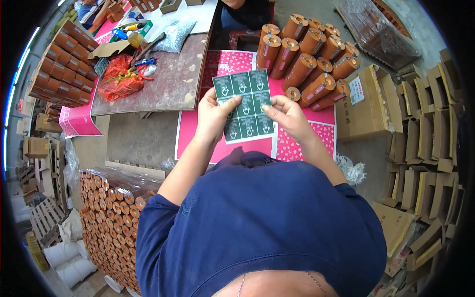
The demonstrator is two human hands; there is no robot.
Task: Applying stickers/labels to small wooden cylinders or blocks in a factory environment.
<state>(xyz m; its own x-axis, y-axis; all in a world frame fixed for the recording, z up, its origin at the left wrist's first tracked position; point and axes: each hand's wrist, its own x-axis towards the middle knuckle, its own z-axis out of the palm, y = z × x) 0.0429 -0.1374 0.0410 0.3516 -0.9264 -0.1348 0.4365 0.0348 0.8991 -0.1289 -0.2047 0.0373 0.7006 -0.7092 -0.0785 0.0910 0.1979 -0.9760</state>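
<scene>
Between my two hands is a sheet of square green stickers (243,105), printed in white and laid out in a grid. My left hand (217,111) grips its left edge, with the thumb lying across the front. At the right edge, my right hand (287,113) pinches the sheet between thumb and fingers. The sheet is held up over a pink patterned table cover (198,133). Just beyond my right hand stand several orange-brown cylinders (303,69), grouped upright on that cover.
A worn table (173,84) at the left holds a red plastic bag (121,81) and a bag of small pale pieces (175,37). Brown boxes (64,64) are stacked far left; wrapped cylinders (111,213) are piled lower left. A cardboard carton (368,106) stands right. Another person (247,17) is opposite.
</scene>
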